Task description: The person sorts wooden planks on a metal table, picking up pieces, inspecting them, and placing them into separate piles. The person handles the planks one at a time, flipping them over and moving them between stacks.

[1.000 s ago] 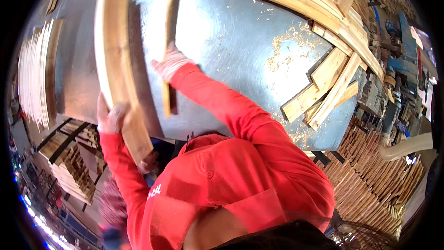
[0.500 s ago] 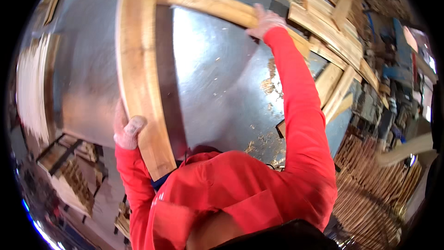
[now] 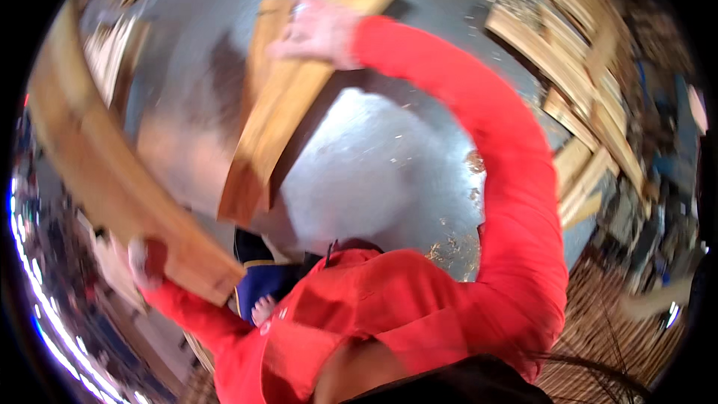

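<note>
head view: your left hand [image 3: 143, 260] is gripping a long board [image 3: 123, 161] near one end, so its far end could be dipping; over the table [image 3: 351, 172], your right hand [image 3: 318, 31] is clasping overlapping planks [image 3: 283, 108], which could be sliding apart.

glare [image 3: 355, 108] whitens the tabletop [image 3: 351, 187], the right hand [image 3: 318, 31] is blurred, fisheye edges darken.

Free path over ctr of tabletop [image 3: 351, 179], btwn angled bds [image 3: 288, 108] gripped by R hand [image 3: 318, 32] & curved R sleeve [image 3: 516, 150], but L side's blocked by long slanted bd [image 3: 112, 153] in L hand [image 3: 147, 262], far R by piled bds [image 3: 553, 63].
</note>
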`<action>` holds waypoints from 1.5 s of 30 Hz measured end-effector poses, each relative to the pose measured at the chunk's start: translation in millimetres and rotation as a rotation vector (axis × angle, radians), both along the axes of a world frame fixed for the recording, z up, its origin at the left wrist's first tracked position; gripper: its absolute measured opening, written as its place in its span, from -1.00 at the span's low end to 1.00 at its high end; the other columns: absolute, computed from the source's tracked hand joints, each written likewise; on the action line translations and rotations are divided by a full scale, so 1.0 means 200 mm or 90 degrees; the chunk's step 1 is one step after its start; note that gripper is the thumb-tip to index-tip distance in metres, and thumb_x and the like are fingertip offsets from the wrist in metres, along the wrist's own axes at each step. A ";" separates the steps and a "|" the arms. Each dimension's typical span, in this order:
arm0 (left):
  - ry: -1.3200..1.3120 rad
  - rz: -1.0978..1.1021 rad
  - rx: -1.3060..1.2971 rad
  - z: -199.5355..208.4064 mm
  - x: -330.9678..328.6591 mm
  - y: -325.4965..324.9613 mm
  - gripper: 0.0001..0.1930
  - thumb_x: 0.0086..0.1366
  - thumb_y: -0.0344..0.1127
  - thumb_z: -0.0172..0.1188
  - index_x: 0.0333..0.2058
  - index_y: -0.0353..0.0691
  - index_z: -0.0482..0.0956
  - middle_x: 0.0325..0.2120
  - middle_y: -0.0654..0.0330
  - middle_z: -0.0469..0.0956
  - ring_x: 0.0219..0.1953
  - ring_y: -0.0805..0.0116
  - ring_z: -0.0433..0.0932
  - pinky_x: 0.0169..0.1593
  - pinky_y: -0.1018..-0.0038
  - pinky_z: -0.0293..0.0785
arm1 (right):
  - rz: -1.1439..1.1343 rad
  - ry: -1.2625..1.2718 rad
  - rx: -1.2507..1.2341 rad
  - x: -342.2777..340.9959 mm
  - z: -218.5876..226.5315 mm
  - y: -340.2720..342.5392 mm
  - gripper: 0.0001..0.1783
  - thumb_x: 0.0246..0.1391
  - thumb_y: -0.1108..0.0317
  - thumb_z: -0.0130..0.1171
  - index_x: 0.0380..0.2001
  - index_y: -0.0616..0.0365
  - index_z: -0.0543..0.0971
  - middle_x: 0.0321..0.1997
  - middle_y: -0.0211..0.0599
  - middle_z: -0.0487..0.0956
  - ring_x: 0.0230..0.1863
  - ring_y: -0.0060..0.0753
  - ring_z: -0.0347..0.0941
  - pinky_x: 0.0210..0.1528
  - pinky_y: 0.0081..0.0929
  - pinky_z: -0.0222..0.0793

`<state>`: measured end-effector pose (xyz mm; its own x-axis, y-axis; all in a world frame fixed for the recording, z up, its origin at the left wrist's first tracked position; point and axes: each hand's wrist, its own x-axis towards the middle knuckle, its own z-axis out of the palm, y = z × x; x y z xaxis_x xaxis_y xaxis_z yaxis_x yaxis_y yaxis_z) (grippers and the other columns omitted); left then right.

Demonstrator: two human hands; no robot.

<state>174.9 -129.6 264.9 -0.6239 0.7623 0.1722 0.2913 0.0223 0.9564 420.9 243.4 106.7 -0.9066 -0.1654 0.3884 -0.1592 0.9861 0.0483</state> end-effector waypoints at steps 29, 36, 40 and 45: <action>0.474 -0.202 -0.453 -0.93 0.74 0.28 -0.05 -0.04 -0.13 0.39 0.28 -0.36 0.09 0.18 -0.18 0.29 0.20 0.04 0.34 0.19 0.34 0.32 | -0.238 -0.844 -0.093 0.97 -0.21 -1.08 -0.45 0.14 0.23 -0.09 0.22 0.00 0.23 0.31 -0.26 0.24 0.24 -0.17 0.23 0.36 0.26 -0.20; 0.408 -0.319 -0.407 -0.95 0.66 0.11 -0.02 -0.05 -0.18 0.40 0.28 -0.37 0.06 0.15 -0.19 0.31 0.17 0.05 0.38 0.18 0.34 0.33 | -0.172 -0.558 -0.079 0.44 0.05 -1.19 -0.77 -0.05 0.33 0.06 -0.38 0.01 0.70 -0.43 -0.16 0.65 -0.21 -0.07 0.54 0.31 0.35 -0.16; 0.342 -0.288 -0.471 -0.89 0.72 0.03 -0.09 0.00 -0.09 0.38 0.27 -0.28 0.14 -0.03 -0.13 0.50 0.01 0.03 0.52 0.06 0.29 0.44 | -0.203 -0.556 -0.105 0.20 0.06 -1.03 -0.74 -0.02 0.33 0.04 -0.32 -0.04 0.70 -0.38 -0.32 0.66 -0.13 -0.13 0.56 0.33 0.30 -0.18; 0.327 -0.371 -0.450 -0.80 0.70 -0.02 0.09 -0.03 0.00 0.37 0.30 -0.40 -0.11 0.19 -0.30 0.16 0.19 -0.12 0.29 0.22 0.22 0.24 | -0.353 -0.198 -0.222 0.39 0.05 -0.94 -0.36 -0.25 0.02 0.28 -0.01 0.01 0.49 -0.04 -0.24 0.51 0.11 -0.22 0.38 0.37 0.13 -0.11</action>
